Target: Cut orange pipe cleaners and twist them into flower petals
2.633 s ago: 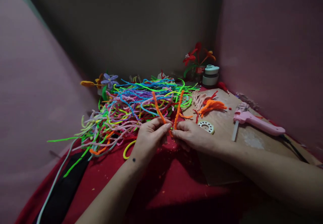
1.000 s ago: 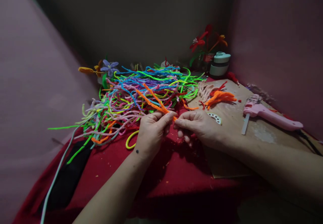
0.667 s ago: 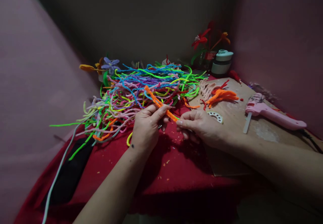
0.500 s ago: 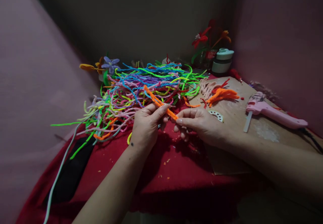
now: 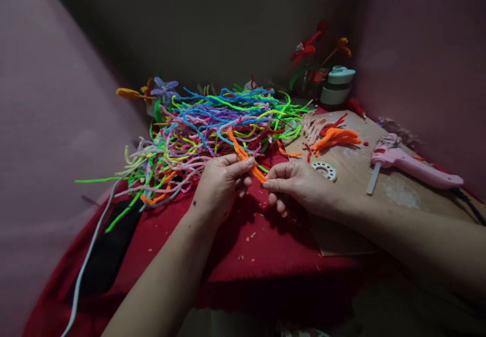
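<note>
Between my hands is an orange pipe cleaner (image 5: 238, 147), folded or doubled, slanting down to the right. My left hand (image 5: 224, 177) pinches it around the middle with thumb and fingers. At its lower right end, my right hand (image 5: 296, 185) grips it between thumb and index finger, the other fingers curled. Just beyond lies a tangled heap of pipe cleaners (image 5: 212, 116) in pink, blue, purple, green and yellow. A bundle of orange pipe cleaner pieces (image 5: 336, 139) rests to the right, beside pale pink ones (image 5: 312, 126).
A pink glue gun (image 5: 413, 164) lies on a brown board (image 5: 353, 185), near a white ring with holes (image 5: 324, 171). A lidded cup (image 5: 337, 87) and red flowers (image 5: 305, 49) stand behind. On the red cloth (image 5: 273, 261) are a black flat object (image 5: 110, 256) and a pale cord (image 5: 85, 266).
The orange pipe cleaner now tilts more steeply, its upper end shifted slightly right. My right hand has moved a little, showing more of the white ring. Both hands keep their pinch.
</note>
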A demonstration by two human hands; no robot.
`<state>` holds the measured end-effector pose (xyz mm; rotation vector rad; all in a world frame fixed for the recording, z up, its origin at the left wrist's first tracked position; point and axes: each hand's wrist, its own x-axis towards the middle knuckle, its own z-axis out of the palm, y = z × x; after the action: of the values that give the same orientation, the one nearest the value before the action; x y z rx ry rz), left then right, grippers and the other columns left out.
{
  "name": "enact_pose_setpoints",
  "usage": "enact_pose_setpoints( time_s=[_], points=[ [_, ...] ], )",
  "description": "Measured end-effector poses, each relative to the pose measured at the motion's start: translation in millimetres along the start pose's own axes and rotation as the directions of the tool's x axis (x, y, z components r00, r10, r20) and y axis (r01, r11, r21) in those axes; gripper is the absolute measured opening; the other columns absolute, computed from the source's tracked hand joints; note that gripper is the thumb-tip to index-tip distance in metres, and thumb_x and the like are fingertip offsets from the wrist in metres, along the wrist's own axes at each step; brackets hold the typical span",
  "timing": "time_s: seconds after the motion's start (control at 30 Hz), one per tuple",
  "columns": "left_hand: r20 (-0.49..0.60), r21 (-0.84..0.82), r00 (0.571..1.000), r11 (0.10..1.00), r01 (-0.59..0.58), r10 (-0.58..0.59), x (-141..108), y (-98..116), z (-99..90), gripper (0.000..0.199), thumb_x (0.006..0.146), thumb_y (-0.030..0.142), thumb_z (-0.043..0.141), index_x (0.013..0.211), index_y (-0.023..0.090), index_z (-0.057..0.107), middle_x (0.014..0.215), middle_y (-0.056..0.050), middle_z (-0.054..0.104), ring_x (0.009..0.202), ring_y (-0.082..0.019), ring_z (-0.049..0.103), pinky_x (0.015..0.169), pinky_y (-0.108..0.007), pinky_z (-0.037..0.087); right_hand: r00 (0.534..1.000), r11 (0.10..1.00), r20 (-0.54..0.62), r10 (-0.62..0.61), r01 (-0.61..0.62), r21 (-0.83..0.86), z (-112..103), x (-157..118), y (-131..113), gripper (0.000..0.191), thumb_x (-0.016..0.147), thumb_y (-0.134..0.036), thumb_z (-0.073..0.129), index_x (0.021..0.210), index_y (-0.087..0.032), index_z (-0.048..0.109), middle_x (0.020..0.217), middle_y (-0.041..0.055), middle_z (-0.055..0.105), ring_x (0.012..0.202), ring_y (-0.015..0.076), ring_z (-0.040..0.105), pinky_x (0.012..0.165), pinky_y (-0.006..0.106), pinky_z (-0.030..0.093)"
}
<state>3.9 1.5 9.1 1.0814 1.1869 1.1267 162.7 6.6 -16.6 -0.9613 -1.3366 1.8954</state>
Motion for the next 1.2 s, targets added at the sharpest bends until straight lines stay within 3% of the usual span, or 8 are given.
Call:
enact_pose_setpoints(
  time_s=[0.2,0.47,0.83,1.07,1.2],
  points=[
    [0.079,-0.086,0.997,0.996,0.001,0.006,0.6,-3.1,-1.7,0.02,0.065,0.026,0.07,0.06,0.014,0.055,0.048,0.006,0.042,0.04,-0.004,0.036,0.04,-0.019,0.027,0.989,0.991,0.12,-0.086,0.073,0.109,-6.6,4.0,5.0,0.02,0.075,-0.031,0.064,0.074,-0.011,0.061,0.071,0.0074,0.07,0.058,0.0124,0.064,0.059,0.024,0.051],
    [0.059,-0.071,0.998,0.997,-0.016,0.021,1.4,-7.4,4.7,0.018,0.065,0.026,0.071,0.061,0.014,0.058,0.049,0.004,0.047,0.04,-0.004,0.038,0.041,-0.019,0.028,0.997,0.982,0.074,-0.017,0.003,0.19,-4.3,3.6,0.4,0.013,0.074,-0.023,0.063,0.073,-0.01,0.063,0.068,0.0085,0.069,0.054,0.0137,0.063,0.054,0.026,0.052],
    [0.076,0.057,0.995,0.996,-0.07,0.065,-1.4,-7.4,5.0,0.022,0.071,0.031,0.067,0.06,0.014,0.057,0.046,0.004,0.046,0.039,-0.005,0.036,0.04,-0.019,0.026,0.994,0.985,0.026,-0.102,0.098,0.141,-2.9,5.8,1.5,0.012,0.074,-0.02,0.058,0.067,-0.011,0.062,0.06,0.0062,0.067,0.048,0.0121,0.06,0.049,0.023,0.049],
    [-0.064,0.339,0.975,0.924,-0.178,0.212,-5.9,-8.5,7.1,0.023,0.069,0.032,0.068,0.058,0.014,0.059,0.047,0.004,0.047,0.044,-0.006,0.037,0.042,-0.018,0.028,0.998,0.986,-0.023,-0.051,0.054,0.16,-2.8,6.4,-2.4,0.01,0.074,-0.016,0.056,0.065,-0.011,0.058,0.058,0.0063,0.066,0.045,0.0122,0.06,0.043,0.021,0.047],
    [-0.027,0.381,0.95,0.882,-0.277,0.31,-9.1,-10.2,3.9,0.013,0.072,0.029,0.066,0.074,0.016,0.067,0.062,0.0,0.058,0.055,-0.01,0.048,0.052,-0.02,0.039,0.999,0.983,-0.007,-0.042,0.042,0.181,-3.5,6.2,-3.8,0.01,0.075,-0.015,0.055,0.067,-0.011,0.06,0.057,0.006,0.066,0.044,0.0115,0.06,0.042,0.02,0.047]
  ],
)
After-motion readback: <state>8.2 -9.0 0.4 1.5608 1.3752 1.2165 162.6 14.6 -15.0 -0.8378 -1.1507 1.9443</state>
